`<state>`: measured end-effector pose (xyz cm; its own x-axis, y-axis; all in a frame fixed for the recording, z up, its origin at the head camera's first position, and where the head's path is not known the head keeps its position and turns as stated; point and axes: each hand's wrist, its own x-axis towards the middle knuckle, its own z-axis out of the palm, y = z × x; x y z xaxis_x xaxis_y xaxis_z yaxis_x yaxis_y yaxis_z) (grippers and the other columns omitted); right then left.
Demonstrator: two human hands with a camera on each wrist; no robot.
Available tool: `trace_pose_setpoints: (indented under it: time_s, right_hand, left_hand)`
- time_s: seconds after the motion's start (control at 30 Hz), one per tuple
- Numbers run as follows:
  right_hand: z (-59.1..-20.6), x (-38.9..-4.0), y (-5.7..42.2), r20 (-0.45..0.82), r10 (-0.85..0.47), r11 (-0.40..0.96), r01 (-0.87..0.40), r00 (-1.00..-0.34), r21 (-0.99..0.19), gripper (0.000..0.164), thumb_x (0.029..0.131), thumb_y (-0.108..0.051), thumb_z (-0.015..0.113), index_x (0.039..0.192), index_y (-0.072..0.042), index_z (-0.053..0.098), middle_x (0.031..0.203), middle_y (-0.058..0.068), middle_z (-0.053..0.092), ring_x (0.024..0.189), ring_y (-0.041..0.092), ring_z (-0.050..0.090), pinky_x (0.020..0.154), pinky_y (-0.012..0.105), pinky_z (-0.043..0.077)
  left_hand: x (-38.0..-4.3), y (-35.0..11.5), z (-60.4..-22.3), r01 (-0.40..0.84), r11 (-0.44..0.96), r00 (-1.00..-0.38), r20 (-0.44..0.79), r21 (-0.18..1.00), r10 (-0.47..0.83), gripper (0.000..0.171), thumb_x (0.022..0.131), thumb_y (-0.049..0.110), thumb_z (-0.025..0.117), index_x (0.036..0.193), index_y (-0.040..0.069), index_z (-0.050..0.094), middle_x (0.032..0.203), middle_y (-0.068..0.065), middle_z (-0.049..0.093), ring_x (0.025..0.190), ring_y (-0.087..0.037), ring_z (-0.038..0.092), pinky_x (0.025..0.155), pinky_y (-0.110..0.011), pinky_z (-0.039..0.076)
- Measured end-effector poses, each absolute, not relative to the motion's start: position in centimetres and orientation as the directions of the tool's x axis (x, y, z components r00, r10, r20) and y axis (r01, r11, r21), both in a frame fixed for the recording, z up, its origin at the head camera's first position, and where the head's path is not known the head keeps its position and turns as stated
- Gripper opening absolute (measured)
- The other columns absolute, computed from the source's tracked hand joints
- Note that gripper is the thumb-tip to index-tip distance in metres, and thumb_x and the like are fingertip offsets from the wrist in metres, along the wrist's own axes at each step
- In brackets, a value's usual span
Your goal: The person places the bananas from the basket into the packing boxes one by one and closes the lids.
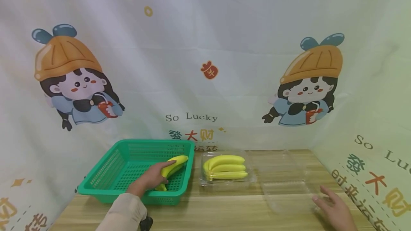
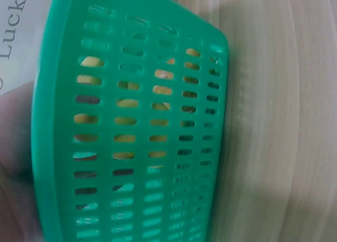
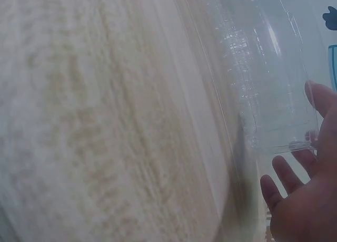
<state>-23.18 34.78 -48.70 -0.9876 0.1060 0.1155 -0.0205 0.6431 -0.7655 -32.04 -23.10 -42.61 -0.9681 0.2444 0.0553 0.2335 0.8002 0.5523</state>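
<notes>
In the head view my left hand (image 1: pixel 152 176) reaches into the green plastic basket (image 1: pixel 106 192) and grips a yellow banana (image 1: pixel 174 167) near its right wall. The tip of another yellow piece shows below that hand. Through the slots in the left wrist view, bits of yellow and of fingers appear. My right hand (image 1: pixel 335 208) is by the right side of an open clear plastic container (image 1: pixel 285 190), fingers spread apart. In the right wrist view those fingers lie around the corner of the clear container (image 3: pixel 279 94); whether they touch it is hard to tell.
Between basket and open container stands a clear plastic box (image 1: pixel 224 185) with several bananas (image 1: pixel 226 161) inside. All rest on a wood-grain table (image 1: pixel 231 209). A printed cloth (image 1: pixel 244 88) hangs behind and along the sides.
</notes>
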Motion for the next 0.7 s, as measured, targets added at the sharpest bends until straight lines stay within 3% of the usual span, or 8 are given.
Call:
trace_pose_setpoints:
  time_s: [0.3,0.7]
  right_hand:
    - [-49.0,-23.5,34.4,0.086,0.115,0.636,0.007,-0.99,-0.772,0.079,0.098,-0.044,0.054,0.148,0.008,0.023,0.146,0.036,0.028,0.126,0.055,0.034,0.098,0.067,0.031]
    - [-49.7,-23.6,33.5,0.155,0.136,0.611,-0.04,-0.979,-0.79,0.077,0.097,-0.039,0.059,0.147,0.009,0.026,0.144,0.037,0.03,0.125,0.054,0.035,0.098,0.067,0.028]
  left_hand:
    - [-31.6,-24.0,-41.8,0.217,0.781,-0.972,0.058,0.586,0.227,0.073,0.075,-0.008,0.065,0.143,0.014,0.05,0.131,-0.021,0.052,0.087,-0.026,0.051,0.065,-0.038,0.045]
    - [-31.4,-25.4,-40.6,0.32,0.762,-0.947,0.164,0.563,0.277,0.073,0.078,-0.006,0.063,0.147,0.013,0.045,0.131,-0.021,0.052,0.082,-0.024,0.051,0.059,-0.035,0.045]
